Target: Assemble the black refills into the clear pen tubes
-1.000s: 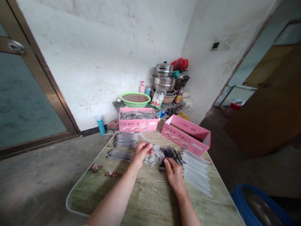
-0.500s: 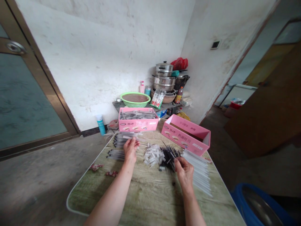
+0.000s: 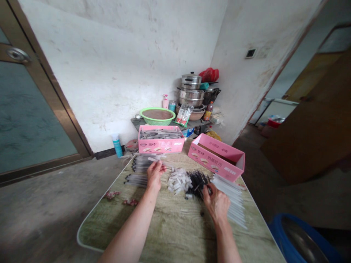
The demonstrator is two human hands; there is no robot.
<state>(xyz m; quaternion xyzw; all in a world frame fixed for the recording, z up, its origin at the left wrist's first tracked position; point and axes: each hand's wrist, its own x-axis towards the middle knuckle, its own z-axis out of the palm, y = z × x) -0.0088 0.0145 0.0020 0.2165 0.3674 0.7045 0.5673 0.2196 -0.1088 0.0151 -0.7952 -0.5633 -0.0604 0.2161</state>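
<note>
My left hand is closed in a pinch on a slim whitish translucent tube, its end pointing right. Under and beyond that hand lie rows of translucent pen-like sticks with dark ends. A heap of short white pieces sits between my hands. My right hand is at the right edge of a pile of thin black pieces, thumb and fingers curled together; what they grip is hidden. Beside it on the right, long clear tubes lie side by side on the table.
A pink box full of similar sticks stands at the table's far edge. Another pink box stands tilted to its right. Behind are a green basin and stacked steel pots. A blue tub is at lower right.
My left hand has shifted slightly right, with the tube still in it. The right hand has turned a little and its fingers have curled in at the black pile's edge.
</note>
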